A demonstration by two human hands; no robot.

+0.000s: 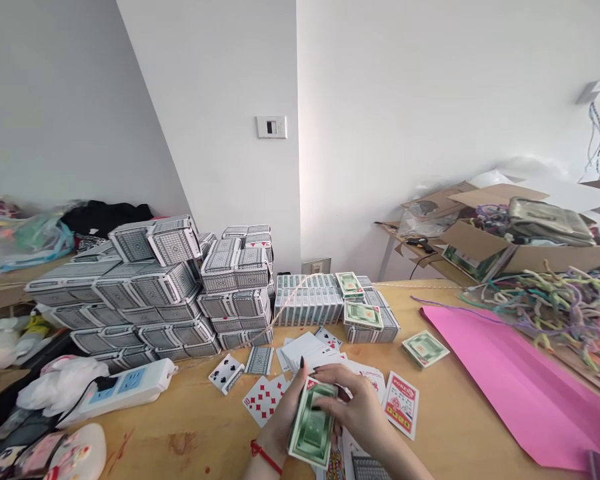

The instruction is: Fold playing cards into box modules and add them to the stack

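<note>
Between my two hands, low in the middle of the head view, is a green playing card box [311,427] with a pale border, tilted upright. My left hand [283,408] wraps its left side, thumb along the edge. From the right, my right hand [356,400] holds it with the fingers over its top and front. Loose playing cards lie under and around the hands, among them a ten of diamonds [264,400], a spade card [226,373] and a red-and-white poker card [401,404]. Part of the cards below is hidden by the hands.
Wrapped card bricks [145,287] are stacked at the back left. A row of card boxes [309,300] stands centrally, beside more green boxes [363,315]. A power strip [125,390] lies left. Pink paper [510,380], fuzzy stems [555,307] and a cardboard box [545,257] occupy the right.
</note>
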